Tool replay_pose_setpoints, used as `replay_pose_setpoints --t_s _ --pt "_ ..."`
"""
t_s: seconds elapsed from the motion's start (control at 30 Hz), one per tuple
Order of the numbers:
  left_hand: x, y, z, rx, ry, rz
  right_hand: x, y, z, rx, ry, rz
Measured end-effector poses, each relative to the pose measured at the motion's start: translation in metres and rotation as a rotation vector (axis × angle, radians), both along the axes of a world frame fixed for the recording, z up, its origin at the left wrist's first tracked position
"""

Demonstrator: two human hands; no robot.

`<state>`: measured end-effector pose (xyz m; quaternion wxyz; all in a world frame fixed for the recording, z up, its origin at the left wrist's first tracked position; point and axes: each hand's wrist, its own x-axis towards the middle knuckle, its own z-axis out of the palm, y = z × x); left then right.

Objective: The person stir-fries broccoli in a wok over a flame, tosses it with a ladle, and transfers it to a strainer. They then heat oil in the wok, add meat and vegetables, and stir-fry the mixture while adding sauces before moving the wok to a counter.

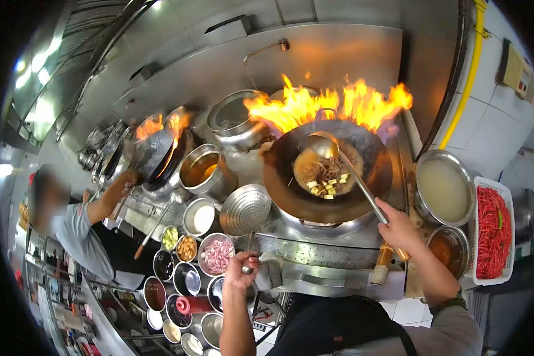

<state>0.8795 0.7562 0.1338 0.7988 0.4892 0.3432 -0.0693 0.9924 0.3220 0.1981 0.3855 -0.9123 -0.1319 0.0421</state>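
My right hand is closed round the handle of a metal ladle. The ladle's bowl dips into a dark wok on the burner. Brown strips and pale cubes sit in bubbling liquid at the wok's bottom. Tall flames rise behind the wok's far rim. My left hand grips the handle of a perforated strainer, whose round disc lies left of the wok, level with its near side and apart from the food.
Left of me stand several ingredient bowls, one with chopped pink-white pieces, and a red bottle. A pot of brown liquid is beyond. At right are a basin of cloudy liquid and a basket of red chillies. Another person works at left.
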Motion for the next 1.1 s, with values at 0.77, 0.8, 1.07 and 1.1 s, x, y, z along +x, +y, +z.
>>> replay_pose_setpoints --t_s 0.77,0.8,1.07,1.1 --pt "0.462 0.161 -0.008 -0.656 -0.378 0.089 -0.047 0.073 0.0 0.145 0.344 -0.168" --pt "0.485 0.162 -0.012 -0.57 -0.324 0.129 -0.053 0.09 0.024 0.12 0.334 -0.205" --pt "0.503 0.171 0.027 1.006 -0.233 -0.126 -0.058 0.109 0.054 0.166 0.519 -0.309" --pt "0.49 0.17 0.038 1.304 -0.233 -0.159 -0.058 0.11 0.051 0.155 0.508 -0.314"
